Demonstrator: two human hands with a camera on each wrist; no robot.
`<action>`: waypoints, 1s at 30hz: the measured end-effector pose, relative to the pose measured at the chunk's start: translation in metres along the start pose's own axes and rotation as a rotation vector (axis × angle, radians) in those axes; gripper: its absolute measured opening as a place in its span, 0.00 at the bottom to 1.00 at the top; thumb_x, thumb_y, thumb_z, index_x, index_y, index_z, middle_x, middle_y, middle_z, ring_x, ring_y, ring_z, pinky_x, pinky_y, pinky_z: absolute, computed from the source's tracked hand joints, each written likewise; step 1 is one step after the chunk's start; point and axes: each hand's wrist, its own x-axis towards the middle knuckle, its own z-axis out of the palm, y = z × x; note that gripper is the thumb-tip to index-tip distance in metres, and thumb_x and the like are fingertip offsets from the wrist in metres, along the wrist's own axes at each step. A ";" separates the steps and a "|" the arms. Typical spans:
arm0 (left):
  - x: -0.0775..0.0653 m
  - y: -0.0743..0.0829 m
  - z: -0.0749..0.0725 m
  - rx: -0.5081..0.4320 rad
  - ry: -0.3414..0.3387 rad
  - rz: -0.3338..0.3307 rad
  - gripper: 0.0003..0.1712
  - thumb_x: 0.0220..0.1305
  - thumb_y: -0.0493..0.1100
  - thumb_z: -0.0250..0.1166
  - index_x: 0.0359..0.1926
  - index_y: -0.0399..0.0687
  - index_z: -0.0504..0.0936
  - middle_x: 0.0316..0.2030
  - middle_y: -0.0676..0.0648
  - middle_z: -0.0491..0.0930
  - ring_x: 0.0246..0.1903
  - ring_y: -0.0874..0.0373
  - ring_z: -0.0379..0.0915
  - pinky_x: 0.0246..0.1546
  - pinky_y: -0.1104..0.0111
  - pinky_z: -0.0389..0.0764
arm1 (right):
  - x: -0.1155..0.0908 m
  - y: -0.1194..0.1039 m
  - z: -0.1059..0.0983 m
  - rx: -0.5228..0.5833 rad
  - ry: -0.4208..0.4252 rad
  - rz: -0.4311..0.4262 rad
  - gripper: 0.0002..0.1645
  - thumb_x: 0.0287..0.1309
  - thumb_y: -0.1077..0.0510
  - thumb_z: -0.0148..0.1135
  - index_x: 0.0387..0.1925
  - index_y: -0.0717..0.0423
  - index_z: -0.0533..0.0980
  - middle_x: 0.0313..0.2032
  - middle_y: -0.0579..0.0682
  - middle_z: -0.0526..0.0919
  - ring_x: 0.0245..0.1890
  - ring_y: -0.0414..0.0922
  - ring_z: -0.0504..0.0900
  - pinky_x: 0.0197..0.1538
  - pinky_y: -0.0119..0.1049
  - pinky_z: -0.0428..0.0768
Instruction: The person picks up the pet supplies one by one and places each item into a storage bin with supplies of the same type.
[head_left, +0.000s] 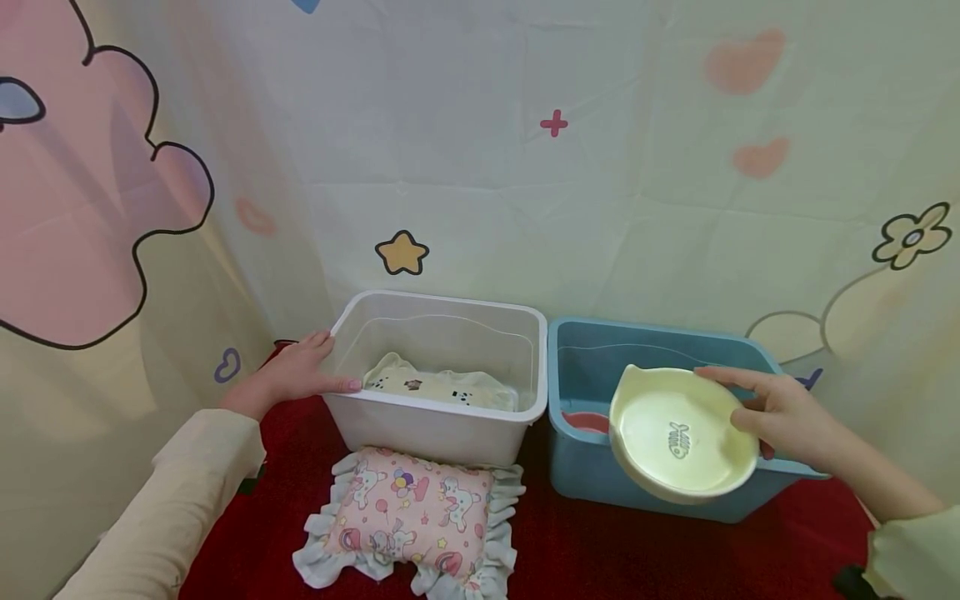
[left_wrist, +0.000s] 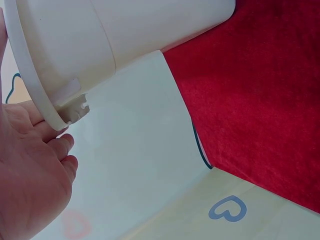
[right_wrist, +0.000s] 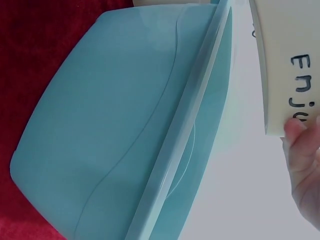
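Observation:
A pale yellow bowl [head_left: 681,450] with a pointed ear on its rim is tilted in the air, overlapping the front of the blue bin [head_left: 570,475] in the head view. My right hand [head_left: 780,417] grips its right edge. Lettering shows on the bowl's side [right_wrist: 295,60] in the right wrist view. My left hand [head_left: 300,375] holds the front left corner of the white bin [head_left: 427,433], thumb over the rim, fingers along the outside. Inside that bin lies a cream cloth [head_left: 442,385] with small animal prints. A pink item [head_left: 587,422] sits inside the blue bin.
A pink unicorn-print pillow [head_left: 412,508] with white ruffles lies before the white bin. Both bins stand side by side on a red cloth [head_left: 292,517]. Behind them hangs a pale printed curtain [head_left: 480,225].

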 end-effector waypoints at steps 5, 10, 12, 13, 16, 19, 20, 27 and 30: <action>0.000 0.001 -0.001 0.001 0.001 -0.006 0.62 0.42 0.71 0.59 0.66 0.35 0.47 0.65 0.30 0.45 0.63 0.34 0.42 0.54 0.39 0.56 | 0.004 0.001 -0.003 -0.005 -0.013 0.008 0.31 0.50 0.70 0.49 0.60 0.61 0.63 0.39 0.62 0.76 0.08 0.43 0.67 0.13 0.33 0.69; 0.000 0.001 -0.001 0.013 0.000 0.002 0.61 0.43 0.71 0.59 0.66 0.34 0.47 0.65 0.30 0.45 0.63 0.34 0.42 0.54 0.39 0.56 | 0.007 0.001 -0.005 -0.014 -0.015 -0.008 0.31 0.50 0.70 0.49 0.59 0.63 0.63 0.39 0.63 0.77 0.07 0.43 0.67 0.13 0.34 0.69; 0.000 0.001 -0.001 0.020 -0.001 0.006 0.61 0.43 0.71 0.59 0.66 0.33 0.47 0.65 0.29 0.46 0.63 0.34 0.43 0.54 0.39 0.56 | 0.009 0.001 -0.006 -0.023 -0.012 -0.014 0.30 0.50 0.70 0.49 0.58 0.63 0.64 0.38 0.62 0.77 0.07 0.42 0.66 0.12 0.34 0.69; 0.000 0.001 -0.001 0.022 -0.001 0.008 0.61 0.44 0.71 0.59 0.65 0.33 0.47 0.65 0.29 0.46 0.62 0.34 0.43 0.54 0.39 0.56 | 0.010 0.001 -0.007 -0.028 -0.012 -0.020 0.30 0.50 0.70 0.49 0.58 0.63 0.64 0.37 0.62 0.78 0.07 0.42 0.66 0.12 0.34 0.69; 0.000 0.001 -0.001 0.023 -0.001 0.011 0.61 0.44 0.71 0.58 0.65 0.33 0.47 0.64 0.29 0.46 0.62 0.34 0.43 0.55 0.40 0.56 | 0.012 0.002 -0.009 -0.042 -0.013 -0.032 0.29 0.50 0.70 0.49 0.58 0.62 0.64 0.38 0.61 0.77 0.07 0.42 0.66 0.13 0.34 0.69; 0.000 0.001 -0.001 0.023 0.000 0.015 0.61 0.44 0.70 0.59 0.65 0.33 0.47 0.64 0.29 0.46 0.62 0.34 0.43 0.55 0.40 0.56 | 0.015 0.002 -0.011 -0.051 -0.015 -0.046 0.29 0.50 0.71 0.48 0.58 0.62 0.65 0.39 0.62 0.76 0.07 0.41 0.66 0.13 0.34 0.69; 0.000 0.001 -0.001 0.022 0.001 0.016 0.61 0.44 0.70 0.59 0.65 0.33 0.47 0.64 0.29 0.46 0.62 0.34 0.43 0.55 0.40 0.56 | 0.016 0.002 -0.011 -0.055 -0.015 -0.047 0.29 0.49 0.71 0.48 0.57 0.62 0.65 0.39 0.62 0.76 0.07 0.41 0.66 0.13 0.34 0.69; 0.001 0.000 -0.001 0.028 0.005 0.015 0.60 0.44 0.70 0.59 0.65 0.32 0.48 0.64 0.29 0.47 0.63 0.34 0.43 0.56 0.40 0.55 | 0.023 0.003 -0.014 -0.059 -0.016 -0.040 0.29 0.49 0.71 0.46 0.58 0.62 0.65 0.41 0.64 0.75 0.07 0.42 0.66 0.13 0.34 0.69; 0.001 0.000 0.000 0.044 0.008 0.016 0.60 0.45 0.70 0.59 0.65 0.31 0.48 0.64 0.29 0.47 0.62 0.34 0.43 0.56 0.41 0.55 | 0.025 0.004 -0.014 -0.062 -0.014 -0.052 0.29 0.49 0.71 0.45 0.58 0.63 0.64 0.41 0.64 0.75 0.07 0.42 0.66 0.13 0.34 0.68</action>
